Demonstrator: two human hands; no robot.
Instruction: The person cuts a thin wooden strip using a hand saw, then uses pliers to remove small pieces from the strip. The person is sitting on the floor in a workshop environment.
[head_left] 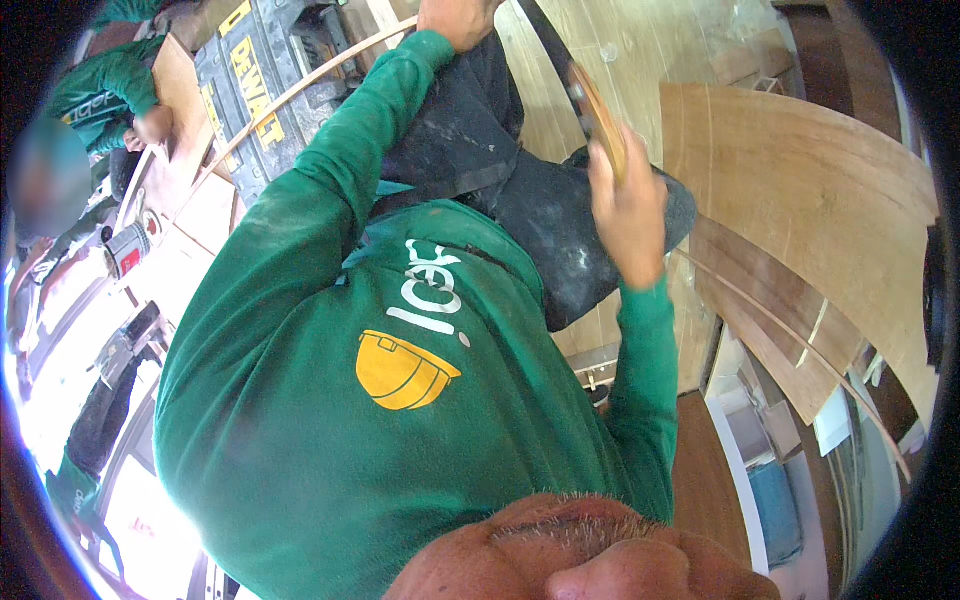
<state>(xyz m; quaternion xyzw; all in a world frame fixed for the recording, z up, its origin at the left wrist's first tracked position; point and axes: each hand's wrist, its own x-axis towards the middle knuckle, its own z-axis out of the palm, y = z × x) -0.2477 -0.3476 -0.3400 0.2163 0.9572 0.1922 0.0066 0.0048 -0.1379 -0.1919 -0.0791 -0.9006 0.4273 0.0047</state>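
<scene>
At the top of the view, my left hand [458, 22] closes around the end of a long thin wooden strip [335, 66]. The strip runs down and left from there, across a large black-and-yellow toolbox [262, 95]. My right hand [632, 210], slightly blurred, grips the light wooden handle of what looks like a hand saw [602, 125]. Its narrow dark blade points up and left, past the top edge; I cannot make out teeth. Both hands are near my bent legs in dark trousers [600, 225].
Large plywood sheets [800, 180] lean or lie at the right, with another thin strip [800, 345] over them. A blue object [773, 515] is at lower right. Co-workers in green shirts [105, 90] are at the left, one by a board [180, 100]. Below me is light wood-look floor [560, 110].
</scene>
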